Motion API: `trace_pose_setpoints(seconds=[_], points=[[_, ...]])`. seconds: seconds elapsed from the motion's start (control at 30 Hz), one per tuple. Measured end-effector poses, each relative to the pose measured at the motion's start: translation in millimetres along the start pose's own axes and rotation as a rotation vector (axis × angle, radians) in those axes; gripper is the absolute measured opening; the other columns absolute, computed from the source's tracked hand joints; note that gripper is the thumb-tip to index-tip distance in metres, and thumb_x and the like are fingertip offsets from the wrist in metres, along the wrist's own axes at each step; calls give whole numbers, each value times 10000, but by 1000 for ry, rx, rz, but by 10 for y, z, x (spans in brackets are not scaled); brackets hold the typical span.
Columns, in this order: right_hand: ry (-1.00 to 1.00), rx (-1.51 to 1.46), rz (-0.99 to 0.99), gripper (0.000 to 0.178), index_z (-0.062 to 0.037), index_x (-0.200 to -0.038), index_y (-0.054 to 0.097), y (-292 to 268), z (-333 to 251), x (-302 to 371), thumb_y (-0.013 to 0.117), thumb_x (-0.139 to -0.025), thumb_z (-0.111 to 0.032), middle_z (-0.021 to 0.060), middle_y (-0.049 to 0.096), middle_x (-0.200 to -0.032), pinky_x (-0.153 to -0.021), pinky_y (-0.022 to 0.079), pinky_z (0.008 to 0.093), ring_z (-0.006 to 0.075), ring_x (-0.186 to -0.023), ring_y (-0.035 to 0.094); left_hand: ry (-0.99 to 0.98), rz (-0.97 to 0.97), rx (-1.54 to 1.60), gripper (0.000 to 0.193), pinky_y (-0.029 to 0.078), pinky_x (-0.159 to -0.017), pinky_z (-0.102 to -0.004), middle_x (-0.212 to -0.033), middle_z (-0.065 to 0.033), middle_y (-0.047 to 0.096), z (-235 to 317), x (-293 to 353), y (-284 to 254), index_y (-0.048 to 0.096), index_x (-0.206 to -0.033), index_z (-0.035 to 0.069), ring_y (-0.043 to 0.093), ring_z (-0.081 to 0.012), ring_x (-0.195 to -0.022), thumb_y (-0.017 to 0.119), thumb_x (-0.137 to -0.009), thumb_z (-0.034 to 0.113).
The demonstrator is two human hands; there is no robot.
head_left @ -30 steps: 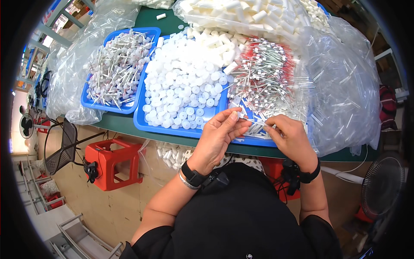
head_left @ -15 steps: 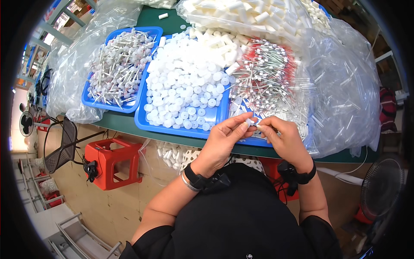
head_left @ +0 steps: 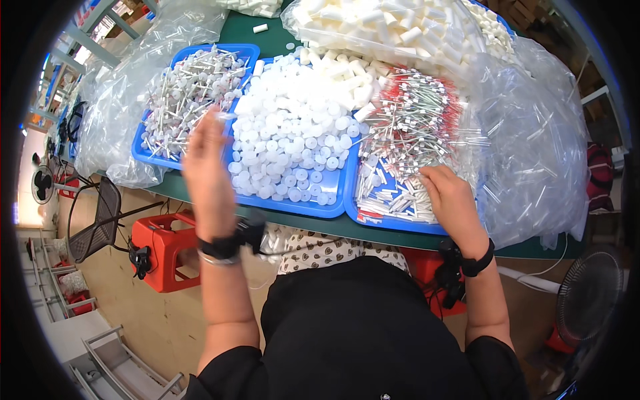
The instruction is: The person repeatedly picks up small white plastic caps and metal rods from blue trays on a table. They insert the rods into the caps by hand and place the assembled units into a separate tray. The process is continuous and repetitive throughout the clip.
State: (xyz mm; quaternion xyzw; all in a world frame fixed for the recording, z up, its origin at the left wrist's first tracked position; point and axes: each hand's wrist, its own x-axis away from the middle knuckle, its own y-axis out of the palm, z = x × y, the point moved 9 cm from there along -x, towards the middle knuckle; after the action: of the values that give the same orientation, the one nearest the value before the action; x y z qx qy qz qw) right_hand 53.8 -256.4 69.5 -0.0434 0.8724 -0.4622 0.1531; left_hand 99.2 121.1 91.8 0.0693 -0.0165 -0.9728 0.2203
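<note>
Smeared by motion, my left hand [head_left: 208, 177] is over the near right edge of the left blue tray [head_left: 155, 160]. Whether it holds anything cannot be made out. That tray is heaped with thin stems carrying translucent discs [head_left: 193, 83]. My right hand [head_left: 457, 207] reaches into the right blue tray [head_left: 393, 223], its thumb and fingertips drawn together at a pile of thin rods with white ends and red tips [head_left: 417, 120]. Small white tubes [head_left: 403, 200] lie in front of the rods. Between my hands, the middle blue tray [head_left: 327, 211] holds translucent white discs [head_left: 287, 147].
Behind the trays lies a clear bag of thick white cylinders [head_left: 393, 30]. Plastic bags bulge at the left [head_left: 117, 127] and right [head_left: 533, 153] of the green table [head_left: 293, 219]. A red stool [head_left: 163, 250] stands at the left, a fan [head_left: 590, 290] at the right.
My hands were together over the right tray, fingers meeting at a small white piece. The left has swung left to the left tray; the right has moved slightly right and onto the rods.
</note>
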Motion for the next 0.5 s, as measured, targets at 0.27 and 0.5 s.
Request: trace_pose_setpoints(seconds=[0.27, 0.5], points=[[-49, 273, -85, 96, -41, -927, 652, 256, 24, -43, 652, -884, -126, 124, 560, -809, -645, 508, 442, 339, -710, 632, 329, -153, -630, 369, 492, -872, -301, -1221, -65, 657, 59, -82, 182, 631, -1279, 69, 607, -175, -1020, 681, -919, 127], [70, -21, -10, 91, -31, -881, 687, -42, -29, -4, 719, -825, -96, 105, 638, -867, -656, 512, 386, 318, -733, 649, 520, -638, -752, 324, 498, -869, -393, -1093, -123, 632, -418, 855, 1130, 663, -1114, 51, 589, -335, -1014, 724, -795, 34]])
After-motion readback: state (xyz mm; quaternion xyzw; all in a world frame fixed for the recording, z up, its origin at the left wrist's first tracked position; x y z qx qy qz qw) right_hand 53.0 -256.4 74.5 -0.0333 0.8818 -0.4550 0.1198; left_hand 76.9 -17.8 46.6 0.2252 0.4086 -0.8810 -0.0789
